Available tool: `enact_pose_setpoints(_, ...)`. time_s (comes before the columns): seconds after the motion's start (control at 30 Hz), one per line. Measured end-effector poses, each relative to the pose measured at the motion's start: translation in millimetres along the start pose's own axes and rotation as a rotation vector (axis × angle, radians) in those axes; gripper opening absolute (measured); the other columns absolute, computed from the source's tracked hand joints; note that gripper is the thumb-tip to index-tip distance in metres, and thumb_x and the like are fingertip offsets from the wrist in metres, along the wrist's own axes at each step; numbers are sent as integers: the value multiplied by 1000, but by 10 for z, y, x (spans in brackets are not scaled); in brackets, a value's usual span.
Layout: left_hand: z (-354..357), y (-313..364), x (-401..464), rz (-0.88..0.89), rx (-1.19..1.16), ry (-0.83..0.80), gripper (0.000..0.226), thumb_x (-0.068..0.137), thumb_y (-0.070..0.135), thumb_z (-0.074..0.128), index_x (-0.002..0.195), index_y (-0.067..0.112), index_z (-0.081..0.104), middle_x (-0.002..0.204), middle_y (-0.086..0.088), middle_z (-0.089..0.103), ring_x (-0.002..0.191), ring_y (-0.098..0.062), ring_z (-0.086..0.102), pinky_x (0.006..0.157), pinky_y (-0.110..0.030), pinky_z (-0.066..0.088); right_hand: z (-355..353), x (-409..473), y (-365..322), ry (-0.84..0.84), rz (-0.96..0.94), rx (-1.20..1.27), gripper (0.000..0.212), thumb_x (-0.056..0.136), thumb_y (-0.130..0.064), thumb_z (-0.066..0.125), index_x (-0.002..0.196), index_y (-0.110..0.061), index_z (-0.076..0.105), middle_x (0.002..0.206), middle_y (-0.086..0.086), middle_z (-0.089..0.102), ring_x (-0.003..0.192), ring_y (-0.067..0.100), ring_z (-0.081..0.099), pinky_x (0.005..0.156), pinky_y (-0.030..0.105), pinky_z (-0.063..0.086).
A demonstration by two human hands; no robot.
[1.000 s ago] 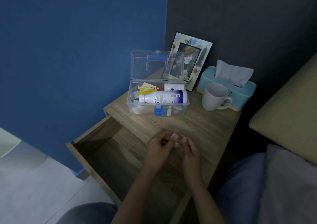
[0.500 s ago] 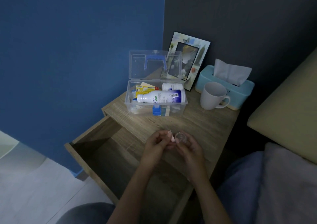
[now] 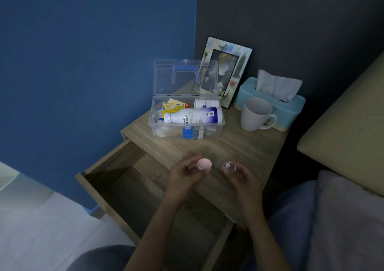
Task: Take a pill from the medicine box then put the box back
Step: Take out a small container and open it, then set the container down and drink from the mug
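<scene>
A clear medicine box (image 3: 220,125) stands open on the wooden nightstand (image 3: 245,146), its lid with a blue handle raised. Inside lie white bottles, a yellow packet and other packs. My left hand (image 3: 185,176) pinches a small pink round cap (image 3: 204,164) over the nightstand's front edge. To its right, my right hand (image 3: 242,177) holds a tiny clear jar (image 3: 228,166) with something white in it. The two hands are apart, cap off the jar.
The nightstand drawer (image 3: 124,179) is pulled out below my hands and looks bare. Behind the box lean a picture frame (image 3: 226,71), a white mug (image 3: 256,115) and a teal tissue box (image 3: 272,102). A bed with pillows lies at right, a blue wall at left.
My hands were together on the small jar. They have drawn apart: the left one now carries the pink cap away, the right one keeps the open jar.
</scene>
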State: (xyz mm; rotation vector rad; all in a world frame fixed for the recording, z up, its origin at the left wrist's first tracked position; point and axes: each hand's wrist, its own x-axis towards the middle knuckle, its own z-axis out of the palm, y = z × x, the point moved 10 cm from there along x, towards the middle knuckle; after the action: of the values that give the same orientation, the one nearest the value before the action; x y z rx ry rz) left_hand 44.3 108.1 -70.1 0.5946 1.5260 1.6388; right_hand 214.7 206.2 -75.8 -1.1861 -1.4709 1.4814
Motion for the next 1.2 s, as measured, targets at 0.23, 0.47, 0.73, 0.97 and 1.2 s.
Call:
enact_pose_setpoints(0.23, 108, 28, 28, 193, 435, -46, 36, 78, 12, 74, 111, 24, 67, 110, 9, 70, 105, -6, 65, 92, -22, 53, 66, -20, -50, -94, -162, -349, 35, 89, -34, 61, 123, -38, 52, 115, -38, 56, 103, -20, 51, 79, -2, 38)
enact_pose_setpoints(0.47, 298, -1, 35, 351, 942, -111, 42, 91, 29, 58, 132, 20, 53, 142, -5, 55, 137, -13, 43, 120, -26, 5, 239, -10, 129, -222, -243, -868, 53, 100, -42, 34, 150, -26, 27, 159, -5, 29, 144, -4, 4, 114, 25, -12)
enact_pose_setpoints(0.73, 408, -89, 65, 409, 1115, -150, 57, 94, 37, 50, 147, 20, 36, 155, -3, 38, 148, -10, 19, 120, -33, -4, 272, -14, 112, -241, -263, -908, 54, 101, -38, 35, 151, -20, 26, 160, -3, 25, 138, -7, -2, 116, 26, -11)
enact_pose_setpoints(0.97, 413, -67, 54, 399, 1026, -175, 59, 93, 34, 54, 147, 20, 34, 154, 0, 38, 147, -6, 12, 122, -36, -1, 144, -46, 145, -195, -117, -652, 63, 96, -47, 43, 152, -31, 20, 161, -9, 17, 143, 2, -1, 120, 28, 5)
enact_pose_setpoints(1.2, 343, -56, 10, 374, 996, -158, 68, 95, 54, 35, 154, 25, 16, 160, 6, 18, 148, -6, 0, 121, -29, -2, -517, 598, -679, 418, -224, -52, 43, 99, -30, 47, 138, -12, 49, 131, -3, 57, 116, 2, 51, 89, -1, 34)
